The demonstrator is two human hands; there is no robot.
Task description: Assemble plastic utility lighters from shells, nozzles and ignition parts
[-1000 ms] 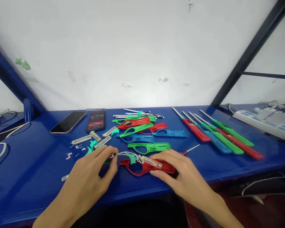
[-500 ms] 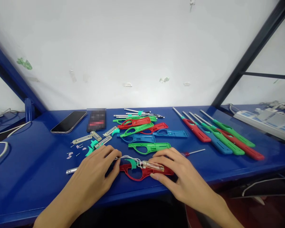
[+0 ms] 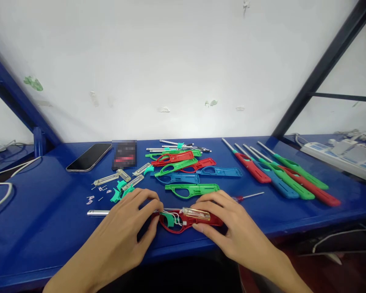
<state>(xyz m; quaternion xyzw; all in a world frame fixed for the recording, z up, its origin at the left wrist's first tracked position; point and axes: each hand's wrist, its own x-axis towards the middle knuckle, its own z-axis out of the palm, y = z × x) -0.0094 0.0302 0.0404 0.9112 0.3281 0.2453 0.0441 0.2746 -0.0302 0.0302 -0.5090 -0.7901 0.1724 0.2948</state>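
Note:
My left hand [image 3: 131,228] is closed, thumb and fingers pinching a silver metal lighter tube [image 3: 98,213] whose far end sticks out to the left. Under my right hand [image 3: 232,221] lies a red half-shell of a lighter handle [image 3: 216,220], open side up, gripped by its right end. A clear fuel tank [image 3: 197,214] rests over the shell, close to my right fingers. A teal trigger [image 3: 171,220] sits in the shell's loop, and thin white wires [image 3: 177,215] run beside it from the left hand. My left fingers hide the shell's left end.
Behind the hands lie loose half-shells, including a green one [image 3: 192,190], and a screwdriver [image 3: 250,195]. Assembled lighters [image 3: 280,179] line the right. Fuel tanks [image 3: 106,179], teal triggers [image 3: 118,191] and small parts [image 3: 90,200] are at left, near a phone [image 3: 89,157].
My left hand has shifted slightly right with the metal tube, which now lies more level along the shell. The white wires have come down into the shell. My right hand has barely moved.

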